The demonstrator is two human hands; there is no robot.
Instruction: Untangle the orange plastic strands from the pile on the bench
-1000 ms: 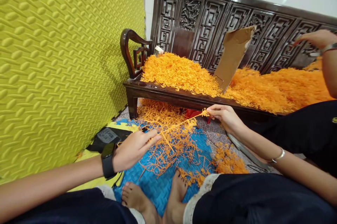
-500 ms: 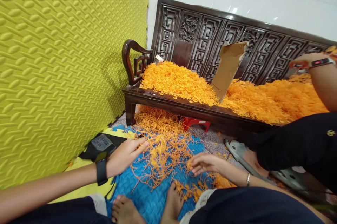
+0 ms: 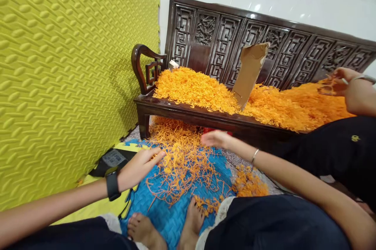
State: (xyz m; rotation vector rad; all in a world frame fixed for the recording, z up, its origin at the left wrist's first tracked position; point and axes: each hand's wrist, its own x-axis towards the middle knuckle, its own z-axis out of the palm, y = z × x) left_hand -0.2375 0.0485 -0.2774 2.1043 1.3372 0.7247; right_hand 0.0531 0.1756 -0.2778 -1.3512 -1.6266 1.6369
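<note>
Over a loose heap of long, thin orange strands (image 3: 188, 163), my left hand (image 3: 142, 167) has its thumb and fingers pinched together. A lighter yellow-orange clump of strands (image 3: 174, 156) hangs at its fingertips. My right hand (image 3: 216, 139) is apart from it, in front of the bench's front edge, fingers stretched out and slightly blurred; I see nothing held in it. Behind, curly orange pieces (image 3: 194, 90) are piled on a dark carved wooden bench (image 3: 188, 111).
An upright cardboard sheet (image 3: 249, 73) stands in the pile. At right, another person's hand (image 3: 342, 81) is over the orange pieces. A yellow foam mat wall (image 3: 73, 66) rises at left. Blue foam mat (image 3: 164, 218) lies under my feet, with an orange clump (image 3: 249, 182) to the right.
My right hand has moved up and away from the floor toward the bench. My left hand stays nearly in place. The other person's hand has turned and shifted over the pile.
</note>
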